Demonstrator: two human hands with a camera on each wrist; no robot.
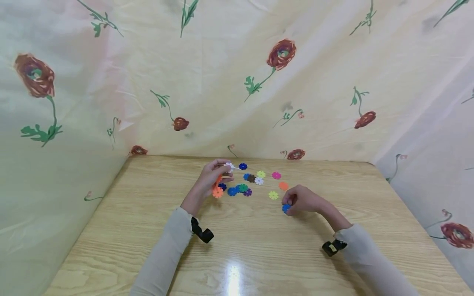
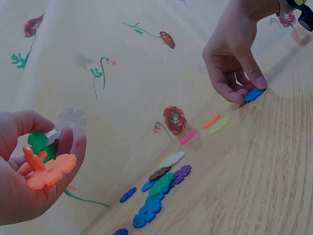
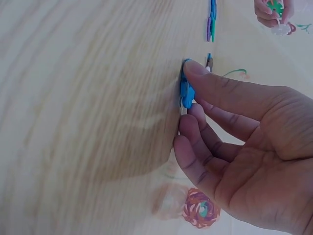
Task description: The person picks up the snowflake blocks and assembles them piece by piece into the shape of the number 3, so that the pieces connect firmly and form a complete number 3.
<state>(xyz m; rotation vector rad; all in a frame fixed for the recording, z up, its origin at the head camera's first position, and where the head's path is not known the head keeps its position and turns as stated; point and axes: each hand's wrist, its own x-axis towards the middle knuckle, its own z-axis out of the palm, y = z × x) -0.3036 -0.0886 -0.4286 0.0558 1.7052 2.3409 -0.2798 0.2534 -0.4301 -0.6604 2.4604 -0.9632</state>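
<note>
Item: blue disc (image 1: 286, 208), nearest, lay flat-faced at the tabletop (image 1: 270, 242), off the right hand's (image 1: 305, 199) eight o'clock, pinched between thumb and fingertips. Item: loose orange disc (image 1: 283, 186), just beyond, eleven o'clock. Item: left hand (image 1: 208, 177), farther, ten o'clock of the blue piece, fingers curled about orange (image 2: 51, 171), green (image 2: 39, 142) and white discs (image 2: 71, 120).
</note>
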